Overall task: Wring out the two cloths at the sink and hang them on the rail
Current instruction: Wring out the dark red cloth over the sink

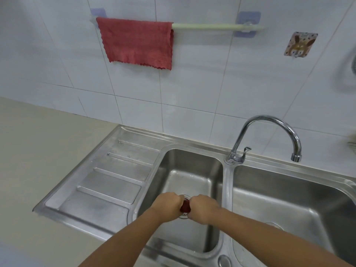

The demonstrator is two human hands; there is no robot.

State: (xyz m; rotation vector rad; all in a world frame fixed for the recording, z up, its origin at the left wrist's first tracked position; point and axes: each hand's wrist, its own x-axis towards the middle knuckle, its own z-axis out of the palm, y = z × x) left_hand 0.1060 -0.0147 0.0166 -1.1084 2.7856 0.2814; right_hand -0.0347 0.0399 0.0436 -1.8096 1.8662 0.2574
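Cloths first: one red cloth (137, 41) hangs on the rail (215, 26) at 11 o'clock. The second dark red cloth (185, 206) is bunched between left hand (169, 204) and right hand (204, 209), both clenched round it over the sink's left basin (190, 170). Twist the fists in opposite directions, low above the drain. Most of this cloth is hidden inside the fists, and any dripping water is too fine to make out.

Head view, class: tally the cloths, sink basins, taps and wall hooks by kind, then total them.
Red cloths: 2 (hung on green rail; twisted in both hands)
Steel sink basins: 2
Chrome taps: 1
Patterned wall hooks: 1
Total: 6
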